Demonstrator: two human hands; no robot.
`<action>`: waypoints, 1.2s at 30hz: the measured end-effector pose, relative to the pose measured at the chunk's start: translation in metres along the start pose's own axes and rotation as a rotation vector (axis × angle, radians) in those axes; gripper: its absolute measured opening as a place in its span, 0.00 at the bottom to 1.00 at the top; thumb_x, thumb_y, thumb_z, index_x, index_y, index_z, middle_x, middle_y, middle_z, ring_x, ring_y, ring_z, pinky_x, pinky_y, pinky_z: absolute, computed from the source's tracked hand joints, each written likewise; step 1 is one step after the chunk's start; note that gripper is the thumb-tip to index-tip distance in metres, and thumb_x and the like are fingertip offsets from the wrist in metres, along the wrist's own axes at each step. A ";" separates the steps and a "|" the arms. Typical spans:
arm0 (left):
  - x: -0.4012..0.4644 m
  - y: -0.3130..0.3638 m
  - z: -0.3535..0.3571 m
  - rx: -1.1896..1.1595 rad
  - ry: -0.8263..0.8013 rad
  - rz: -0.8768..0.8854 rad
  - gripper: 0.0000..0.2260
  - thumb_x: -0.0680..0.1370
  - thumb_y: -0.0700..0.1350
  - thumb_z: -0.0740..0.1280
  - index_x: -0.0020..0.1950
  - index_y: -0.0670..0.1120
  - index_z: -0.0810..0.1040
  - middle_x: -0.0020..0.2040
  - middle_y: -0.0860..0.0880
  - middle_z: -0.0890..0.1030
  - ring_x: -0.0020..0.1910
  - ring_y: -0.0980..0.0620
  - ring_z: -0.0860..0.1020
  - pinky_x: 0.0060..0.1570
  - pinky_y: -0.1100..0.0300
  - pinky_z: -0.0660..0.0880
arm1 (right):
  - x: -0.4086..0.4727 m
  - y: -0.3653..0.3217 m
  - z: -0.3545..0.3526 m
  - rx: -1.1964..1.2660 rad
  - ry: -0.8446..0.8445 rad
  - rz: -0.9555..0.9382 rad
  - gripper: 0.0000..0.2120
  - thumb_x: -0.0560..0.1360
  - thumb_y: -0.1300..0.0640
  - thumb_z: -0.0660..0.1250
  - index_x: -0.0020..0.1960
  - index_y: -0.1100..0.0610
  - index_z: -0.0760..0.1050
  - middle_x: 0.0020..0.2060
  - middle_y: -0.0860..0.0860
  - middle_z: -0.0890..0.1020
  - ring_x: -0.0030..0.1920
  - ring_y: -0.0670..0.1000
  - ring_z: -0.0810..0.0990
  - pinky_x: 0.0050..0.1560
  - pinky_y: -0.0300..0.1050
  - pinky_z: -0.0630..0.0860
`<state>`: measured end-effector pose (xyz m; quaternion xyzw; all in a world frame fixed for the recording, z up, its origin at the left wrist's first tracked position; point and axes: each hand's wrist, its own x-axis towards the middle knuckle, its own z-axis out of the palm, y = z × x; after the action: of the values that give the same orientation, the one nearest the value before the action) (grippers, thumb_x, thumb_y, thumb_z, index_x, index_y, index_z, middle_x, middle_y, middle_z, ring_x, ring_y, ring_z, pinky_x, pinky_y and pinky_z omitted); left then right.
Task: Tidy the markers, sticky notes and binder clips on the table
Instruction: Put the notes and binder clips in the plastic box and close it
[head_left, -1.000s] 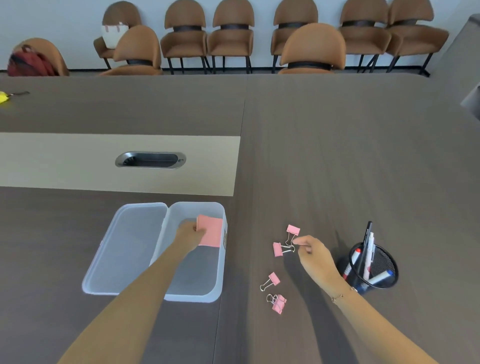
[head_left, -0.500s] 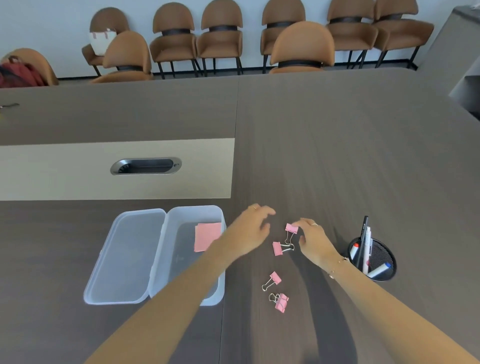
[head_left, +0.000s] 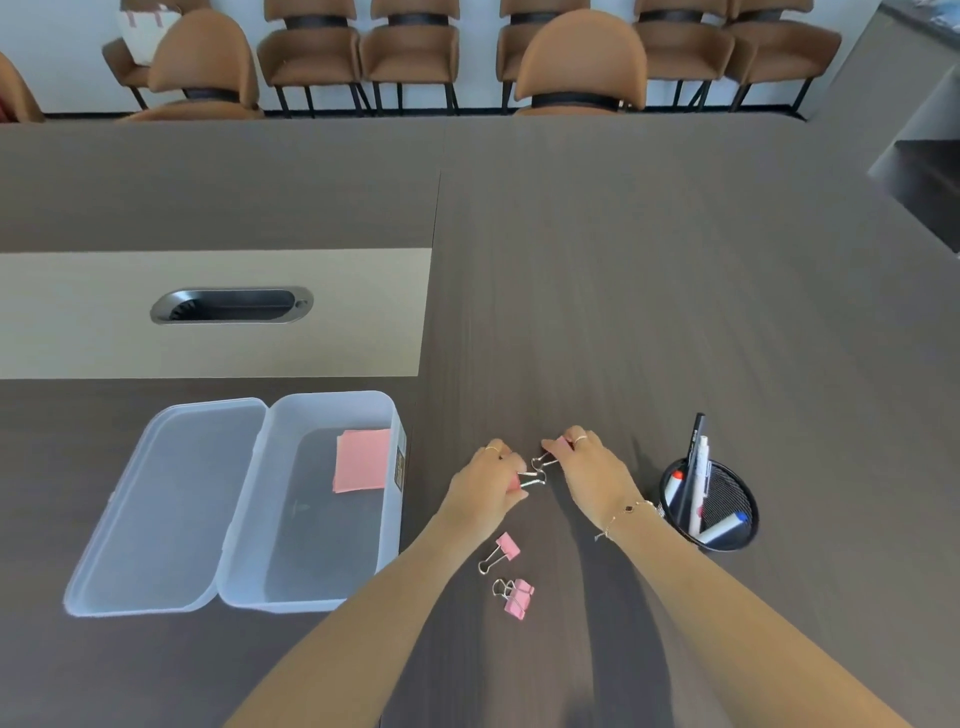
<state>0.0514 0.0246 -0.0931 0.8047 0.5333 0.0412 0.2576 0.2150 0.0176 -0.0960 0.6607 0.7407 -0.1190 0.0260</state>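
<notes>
My left hand (head_left: 488, 486) pinches a pink binder clip (head_left: 530, 478) on the dark table. Just to its right, my right hand (head_left: 587, 467) pinches a second pink binder clip (head_left: 548, 457); the wire handles of the two clips touch or hook together between my hands. Nearer to me lie two more pink binder clips (head_left: 501, 552), (head_left: 515, 596). The pink sticky notes (head_left: 362, 460) rest inside the open clear plastic box (head_left: 311, 600) on the left. Markers (head_left: 696, 483) stand in a black mesh cup (head_left: 737, 512) on the right.
The box's hinged lid (head_left: 166, 506) lies flat to its left. A beige table inlay with a metal cable slot (head_left: 231, 306) sits further back. Brown chairs (head_left: 579, 62) line the far table edge and the wall.
My left hand let go of the sticky notes in the box, crossed to the right and closed on a binder clip. My right hand stayed on its clip. The camera tilted down and closer.
</notes>
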 end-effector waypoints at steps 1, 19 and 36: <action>-0.002 0.001 -0.002 0.016 0.014 -0.004 0.13 0.78 0.46 0.65 0.61 0.44 0.75 0.61 0.46 0.74 0.59 0.47 0.74 0.54 0.54 0.75 | -0.002 0.000 -0.001 -0.004 0.024 0.018 0.20 0.78 0.66 0.59 0.69 0.55 0.68 0.61 0.56 0.72 0.60 0.55 0.73 0.53 0.47 0.78; -0.062 -0.001 -0.020 -0.293 -0.200 -0.423 0.08 0.80 0.44 0.57 0.43 0.43 0.62 0.34 0.49 0.66 0.34 0.51 0.67 0.32 0.60 0.63 | -0.096 -0.046 -0.006 0.472 -0.348 0.006 0.09 0.74 0.57 0.61 0.47 0.56 0.61 0.34 0.48 0.71 0.34 0.48 0.69 0.30 0.38 0.61; -0.061 -0.005 0.015 -0.374 -0.036 -0.253 0.09 0.72 0.48 0.71 0.50 0.46 0.81 0.39 0.53 0.78 0.31 0.58 0.71 0.31 0.68 0.64 | -0.110 -0.053 0.027 0.424 -0.169 0.032 0.08 0.73 0.52 0.63 0.45 0.48 0.63 0.41 0.45 0.79 0.42 0.49 0.76 0.40 0.41 0.71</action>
<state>0.0258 -0.0331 -0.0958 0.6700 0.6085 0.0926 0.4150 0.1734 -0.1005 -0.0932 0.6506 0.6838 -0.3266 -0.0496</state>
